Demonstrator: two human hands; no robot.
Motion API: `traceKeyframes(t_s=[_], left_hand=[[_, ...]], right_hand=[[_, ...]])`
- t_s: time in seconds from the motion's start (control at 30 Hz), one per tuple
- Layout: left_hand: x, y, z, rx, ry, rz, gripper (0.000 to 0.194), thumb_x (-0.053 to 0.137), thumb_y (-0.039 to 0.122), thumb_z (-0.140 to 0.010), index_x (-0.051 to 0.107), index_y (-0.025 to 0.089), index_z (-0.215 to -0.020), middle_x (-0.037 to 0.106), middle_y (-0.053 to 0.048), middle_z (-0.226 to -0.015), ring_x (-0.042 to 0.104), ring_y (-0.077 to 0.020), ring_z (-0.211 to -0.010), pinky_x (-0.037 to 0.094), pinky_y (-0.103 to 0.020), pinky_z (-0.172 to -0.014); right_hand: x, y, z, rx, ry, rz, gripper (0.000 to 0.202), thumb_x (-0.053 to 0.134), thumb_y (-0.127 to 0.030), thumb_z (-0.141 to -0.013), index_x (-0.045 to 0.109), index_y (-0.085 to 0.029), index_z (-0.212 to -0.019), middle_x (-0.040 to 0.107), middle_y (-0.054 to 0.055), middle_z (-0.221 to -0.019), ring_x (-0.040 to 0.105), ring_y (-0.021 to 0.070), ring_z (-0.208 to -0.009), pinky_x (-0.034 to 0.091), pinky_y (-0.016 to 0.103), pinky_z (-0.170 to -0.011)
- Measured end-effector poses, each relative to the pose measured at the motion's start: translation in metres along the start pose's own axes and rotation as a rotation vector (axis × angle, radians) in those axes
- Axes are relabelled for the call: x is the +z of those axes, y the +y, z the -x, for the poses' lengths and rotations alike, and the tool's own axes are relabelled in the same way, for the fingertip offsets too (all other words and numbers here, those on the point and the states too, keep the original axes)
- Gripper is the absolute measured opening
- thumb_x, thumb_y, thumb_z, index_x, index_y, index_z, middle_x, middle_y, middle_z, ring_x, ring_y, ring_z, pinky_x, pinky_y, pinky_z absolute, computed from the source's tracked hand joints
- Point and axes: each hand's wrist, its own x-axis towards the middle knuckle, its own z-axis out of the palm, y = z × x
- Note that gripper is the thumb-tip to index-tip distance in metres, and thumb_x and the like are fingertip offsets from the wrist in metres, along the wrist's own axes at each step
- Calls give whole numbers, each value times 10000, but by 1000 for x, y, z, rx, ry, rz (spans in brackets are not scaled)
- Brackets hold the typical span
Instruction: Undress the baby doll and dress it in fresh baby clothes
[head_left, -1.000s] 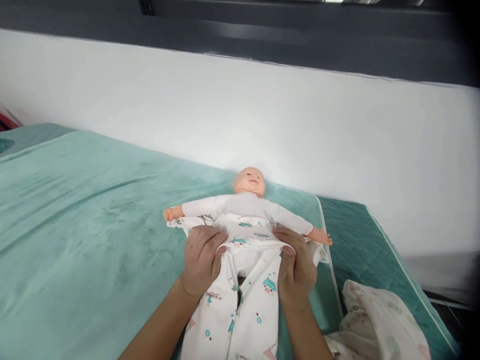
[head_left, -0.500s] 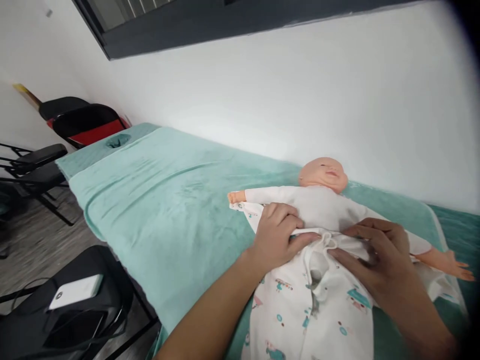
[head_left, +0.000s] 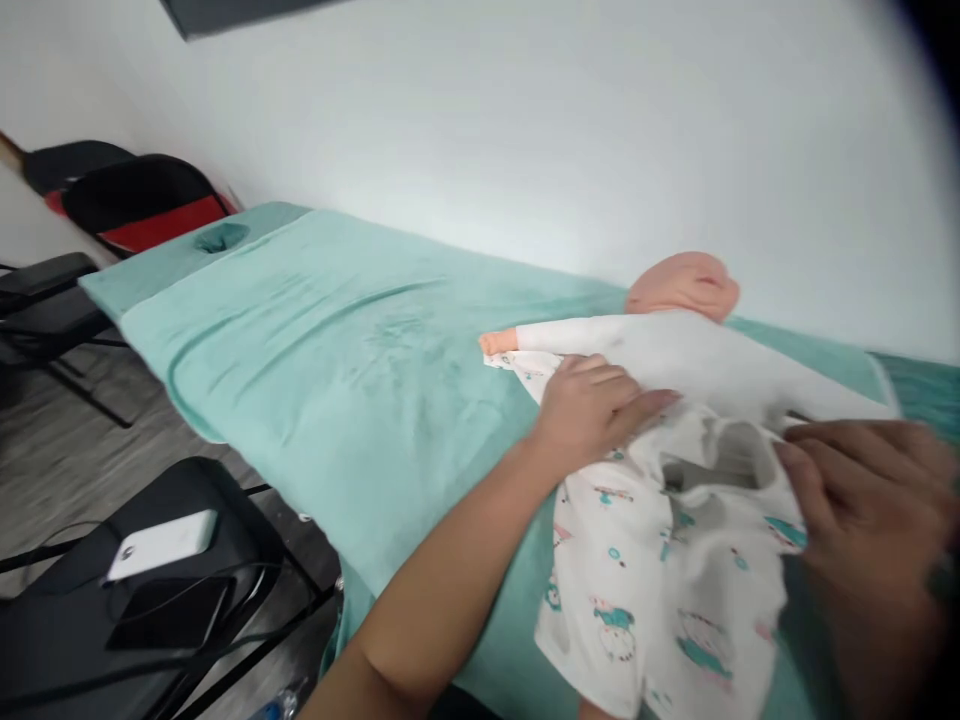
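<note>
A baby doll (head_left: 682, 285) lies on its back in a plain white long-sleeved top (head_left: 660, 350). Over its lower body is a white baby romper (head_left: 615, 560) with small printed figures; its front gapes at the waist, and a printed sleeve spreads beneath the doll's arm. My left hand (head_left: 592, 410) is closed over the romper at the doll's side, its thumb stretched across the waist edge. With my right hand (head_left: 870, 490), blurred by motion, I grip the romper's other edge and draw it out to the right. The fingertips of this hand are partly hidden.
A teal sheet (head_left: 337, 330) covers the long bed, which has a face hole (head_left: 221, 237) at its far end. White wall (head_left: 525, 130) runs along the back. At the left stand black folding chairs (head_left: 142, 200); the nearest chair (head_left: 247, 520) carries a white power bank (head_left: 161, 545), a dark phone (head_left: 169, 612) and cables.
My right hand has moved right, pulling the romper's waist wider. The left hand remains on the romper. The camera view has shifted, and the doll sits higher and farther right in it.
</note>
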Motion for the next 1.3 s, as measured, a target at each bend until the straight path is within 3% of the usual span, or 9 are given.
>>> traceKeyframes(t_s=[0.13,0.4,0.53,0.67,0.83,1.0,1.1,1.17,1.3], left_hand=[[-6,-4,13,-36,91,-1,536,359,470,-1018,480,186,-580,538,-4,-592,486,-144,-686,323,-330,-716],[-21,4,50,-124,53,18,509,358,432,-1024,440,191,-584,513,6,-587,454,-143,-644,310,-329,-690],[-23,8,57,-181,-10,110,497,348,445,-1022,404,196,-595,492,13,-595,455,-147,-658,321,-315,-691],[-23,14,56,-284,13,242,497,387,459,-1002,322,204,-580,401,25,-571,429,-145,-635,317,-300,-659],[-38,38,70,-363,11,325,504,375,494,-991,292,206,-586,354,35,-577,367,-128,-584,284,-293,-602],[-61,56,105,-369,-131,391,456,394,492,-984,398,197,-636,432,24,-645,429,-139,-662,339,-287,-656],[-73,55,118,-320,-253,424,305,584,509,-891,556,206,-912,578,-16,-923,521,-188,-913,420,-312,-820],[-80,52,121,-275,-335,418,510,732,525,-765,537,217,-1123,559,-56,-1145,500,-233,-1094,429,-359,-948],[-94,48,127,-206,-464,415,937,808,561,-655,350,243,-1408,381,-122,-1405,385,-296,-1334,369,-441,-1115]], right_hand=[[-9,-11,-2,-235,-115,81,309,587,-327,-923,624,-217,-636,671,44,-670,529,194,-709,397,389,-737],[-31,-3,30,-86,-436,-2,283,507,-448,-958,660,-217,-904,696,58,-942,534,234,-852,405,386,-806],[-41,-7,39,73,-603,-64,344,580,-538,-882,650,-230,-1019,671,46,-907,563,235,-840,426,355,-756],[-40,-38,39,184,-497,220,337,582,-534,-862,649,-204,-851,624,55,-740,574,240,-760,376,354,-719],[-39,-84,39,297,-305,538,161,526,-312,-852,636,-195,-836,648,94,-721,571,247,-708,315,358,-687],[-52,-90,49,331,-423,76,205,551,-200,-756,579,-221,-958,648,48,-905,570,208,-781,379,310,-697],[-63,-84,54,305,-531,-195,188,582,-223,-762,555,-217,-948,601,28,-953,565,193,-841,421,309,-767],[-73,-86,56,268,-642,-290,101,588,-281,-816,565,-210,-884,588,24,-938,568,200,-891,426,318,-809],[-100,-106,65,307,-874,-420,296,569,-500,-898,585,-212,-966,605,18,-947,584,196,-876,456,309,-759]])
